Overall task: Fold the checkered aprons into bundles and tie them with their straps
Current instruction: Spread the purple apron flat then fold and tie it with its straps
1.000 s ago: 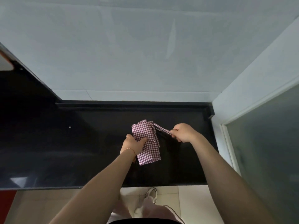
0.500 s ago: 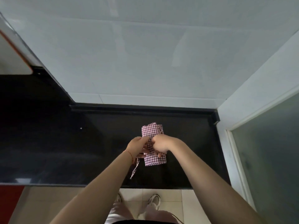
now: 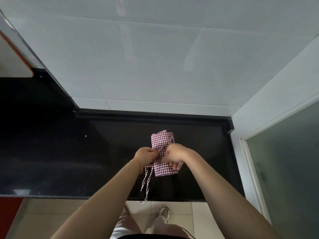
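Apron bundle [image 3: 162, 152]: soft, light, springs open | strap [image 3: 146, 183]: thin, limp | left hand [image 3: 144, 156] pinches strap | right hand [image 3: 174, 155] clamps bundle mid-length.

**Premises: domestic kitchen corner**

Polished black stone countertop [image 3: 51, 152] with raised back lip, run into a corner. Walls above faced in large pale glazed tiles [image 3: 155, 66]. Frosted glass door [image 3: 290, 169] in white frame at right. Beige tiled floor [image 3: 177, 209] below the counter edge.
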### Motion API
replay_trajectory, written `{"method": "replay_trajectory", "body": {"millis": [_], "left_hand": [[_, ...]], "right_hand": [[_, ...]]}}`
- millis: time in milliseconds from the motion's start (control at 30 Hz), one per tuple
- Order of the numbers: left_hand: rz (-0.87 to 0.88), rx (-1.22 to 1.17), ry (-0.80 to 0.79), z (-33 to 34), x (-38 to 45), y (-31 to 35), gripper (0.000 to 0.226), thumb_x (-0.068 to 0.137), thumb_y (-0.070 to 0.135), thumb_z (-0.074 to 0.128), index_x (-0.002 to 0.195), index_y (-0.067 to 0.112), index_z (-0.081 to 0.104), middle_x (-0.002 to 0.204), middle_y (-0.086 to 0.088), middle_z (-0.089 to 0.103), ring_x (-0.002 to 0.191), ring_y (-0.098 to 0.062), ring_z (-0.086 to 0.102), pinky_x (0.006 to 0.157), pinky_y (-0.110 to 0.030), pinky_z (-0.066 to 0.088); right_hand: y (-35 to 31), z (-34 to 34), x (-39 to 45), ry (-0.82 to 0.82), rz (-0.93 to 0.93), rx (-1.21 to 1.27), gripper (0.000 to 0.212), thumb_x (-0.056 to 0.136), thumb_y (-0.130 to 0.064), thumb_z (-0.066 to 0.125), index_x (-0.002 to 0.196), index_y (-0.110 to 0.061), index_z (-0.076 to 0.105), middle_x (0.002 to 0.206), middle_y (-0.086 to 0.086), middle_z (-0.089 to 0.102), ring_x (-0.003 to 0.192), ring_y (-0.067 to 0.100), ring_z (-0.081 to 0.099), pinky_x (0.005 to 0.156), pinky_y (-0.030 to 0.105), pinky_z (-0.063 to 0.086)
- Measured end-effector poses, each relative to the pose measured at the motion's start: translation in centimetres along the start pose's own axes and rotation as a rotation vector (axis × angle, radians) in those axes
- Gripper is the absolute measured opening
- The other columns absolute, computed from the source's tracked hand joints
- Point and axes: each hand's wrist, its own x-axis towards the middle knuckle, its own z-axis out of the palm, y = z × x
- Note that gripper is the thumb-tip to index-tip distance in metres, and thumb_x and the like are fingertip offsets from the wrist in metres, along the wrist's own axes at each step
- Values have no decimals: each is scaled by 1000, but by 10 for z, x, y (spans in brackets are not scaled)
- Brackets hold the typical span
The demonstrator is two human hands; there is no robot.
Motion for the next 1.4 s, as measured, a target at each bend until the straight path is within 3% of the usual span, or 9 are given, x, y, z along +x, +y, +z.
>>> {"method": "replay_trajectory", "body": {"millis": [233, 400, 533, 833, 967, 1133, 1233, 1300, 1400], "left_hand": [[54, 164, -19, -3, 5, -5, 16, 88, 25, 71, 100, 16, 65, 100, -3, 69, 77, -11, 63, 64, -21, 46], [113, 307, 74, 0, 7, -13, 8, 83, 22, 77, 86, 22, 70, 94, 6, 68, 88, -10, 64, 75, -25, 53], [37, 213, 179, -4, 9, -20, 3, 92, 16, 68, 92, 19, 70, 85, -1, 71, 69, -12, 69, 64, -24, 58], [-170, -369, 111, -1, 17, -25, 12, 90, 12, 64, 82, 4, 69, 80, -10, 70, 69, -18, 68, 74, -34, 57], [-79, -526, -65, -3, 5, -9, 39, 83, 24, 78, 111, -1, 68, 107, -11, 75, 100, -25, 71, 89, -37, 58], [33, -751, -303, -12, -9, 24, 44, 94, 25, 61, 127, -3, 59, 125, -17, 67, 109, -27, 66, 90, -37, 53], [108, -793, -401, -10, -21, 46, 37, 103, 26, 45, 125, 2, 61, 124, -15, 67, 109, -25, 65, 97, -38, 48], [132, -790, -422, -7, -25, 54, 36, 102, 26, 44, 123, 2, 62, 120, -14, 69, 106, -24, 66, 95, -37, 48], [100, -765, -442, -11, -24, 53, 43, 96, 29, 52, 129, 2, 59, 125, -15, 65, 110, -26, 63, 94, -39, 48]], "right_hand": [[25, 3, 11, 159, 140, 261, 78, 91, -43, 66, 151, -12, 26, 146, 13, 46, 119, 31, 58, 72, 35, 55], [27, 10, 13, 143, 149, 376, 75, 92, -40, 66, 149, -9, 30, 148, 12, 44, 129, 31, 51, 92, 40, 51], [28, 15, 18, 112, 157, 571, 84, 82, -35, 79, 147, -11, 33, 146, 9, 46, 131, 29, 49, 94, 42, 48], [35, 19, 19, 26, 150, 1025, 51, 83, -10, 77, 130, -7, 56, 119, 10, 66, 108, 28, 64, 94, 45, 54], [37, 10, 7, -38, 43, 1220, 58, 82, -15, 78, 133, -5, 52, 122, 12, 65, 111, 30, 64, 95, 46, 54], [33, 0, -6, 61, -174, 1578, 32, 99, -31, 55, 118, -6, 60, 125, 18, 62, 108, 30, 62, 98, 42, 54], [28, -2, -24, 304, -254, 837, 26, 102, -22, 52, 124, -14, 62, 121, 4, 63, 99, 22, 63, 72, 17, 51], [27, -3, -25, 336, -308, 462, 26, 101, -36, 53, 123, -26, 62, 114, -9, 64, 96, 7, 59, 75, 19, 43], [23, -13, -19, 109, -302, 742, 14, 100, -14, 54, 110, -6, 61, 91, 1, 58, 73, 11, 53, 65, 23, 41]]}}
